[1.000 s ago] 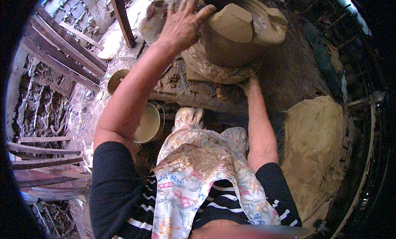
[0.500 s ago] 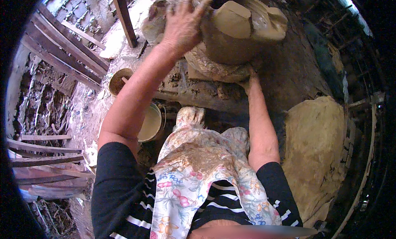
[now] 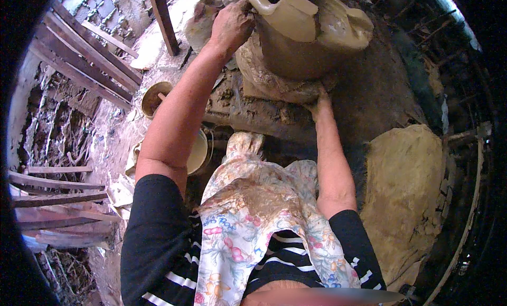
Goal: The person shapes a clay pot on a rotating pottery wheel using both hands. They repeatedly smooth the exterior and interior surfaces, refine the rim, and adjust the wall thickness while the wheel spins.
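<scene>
A large wet clay pot (image 3: 296, 55) with an uneven, wavy rim stands at the top centre. Beneath it is a round, clay-caked base (image 3: 264, 81). My left hand (image 3: 232, 28) is at the pot's outer left side, just below the rim, with its fingers curled in. What those fingers hold, if anything, is hidden. Low on the right, my right hand (image 3: 320, 102) reaches against the side of the base. Its fingers are out of sight behind the base's edge.
Left of my legs stand a small bowl (image 3: 153, 97) with a stick in it and a bucket (image 3: 198, 151) of murky liquid. A mud-coloured sheet (image 3: 404, 195) lies on the right. Wooden slats (image 3: 87, 63) line the left side, and a wooden post (image 3: 163, 23) rises near my left hand.
My left hand has come down from over the pot's rim to its outer left side, and its spread fingers have curled in. My right hand stays at the base.
</scene>
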`<state>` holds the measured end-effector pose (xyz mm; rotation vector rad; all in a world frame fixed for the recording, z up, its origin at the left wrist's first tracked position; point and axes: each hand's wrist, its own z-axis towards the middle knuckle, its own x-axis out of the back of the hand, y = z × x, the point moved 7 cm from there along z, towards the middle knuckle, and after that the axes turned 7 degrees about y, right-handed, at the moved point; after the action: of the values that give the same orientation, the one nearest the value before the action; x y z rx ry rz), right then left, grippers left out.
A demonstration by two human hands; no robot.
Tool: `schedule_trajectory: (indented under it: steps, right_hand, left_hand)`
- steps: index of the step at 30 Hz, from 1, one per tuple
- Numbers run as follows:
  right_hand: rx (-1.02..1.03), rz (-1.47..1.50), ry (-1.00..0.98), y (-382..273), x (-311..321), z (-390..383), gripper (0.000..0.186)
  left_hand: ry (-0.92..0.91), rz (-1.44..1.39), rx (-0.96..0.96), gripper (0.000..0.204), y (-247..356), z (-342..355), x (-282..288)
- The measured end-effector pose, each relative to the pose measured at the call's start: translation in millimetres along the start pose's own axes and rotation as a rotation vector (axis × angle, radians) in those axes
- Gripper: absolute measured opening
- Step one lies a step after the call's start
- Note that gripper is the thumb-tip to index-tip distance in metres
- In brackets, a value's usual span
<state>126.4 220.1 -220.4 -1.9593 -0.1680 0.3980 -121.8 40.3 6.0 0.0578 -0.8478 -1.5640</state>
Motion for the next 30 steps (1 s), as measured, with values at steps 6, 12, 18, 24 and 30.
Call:
schedule_trajectory:
  steps: [6, 12, 18, 24, 30]
  right_hand:
    - [0.047, 0.022, 0.035, 4.6, -19.4, -19.2, 0.077]
    - [0.08, 0.077, 0.091, -0.7, -43.4, -36.8, 0.066]
    - [0.091, 0.141, 0.006, -4.3, -48.6, -40.7, 0.069]
    - [0.053, 0.049, 0.059, 6.1, -38.4, -32.7, 0.063]
    - [0.012, -0.011, 0.033, -1.8, -33.0, -47.9, 0.083]
  left_hand:
    - [-0.081, 0.208, 0.088, 0.027, 33.1, -12.9, -4.6]
    - [-0.038, 0.34, 0.108, 0.031, 75.7, -43.7, -12.3]
    - [-0.2, -0.149, -0.066, 0.021, 106.6, -79.2, -36.9]
    - [-0.218, -0.193, 0.203, 0.03, 14.2, -126.7, -44.1]
    - [-0.381, 0.409, 0.379, 0.033, -87.8, -173.6, -32.4]
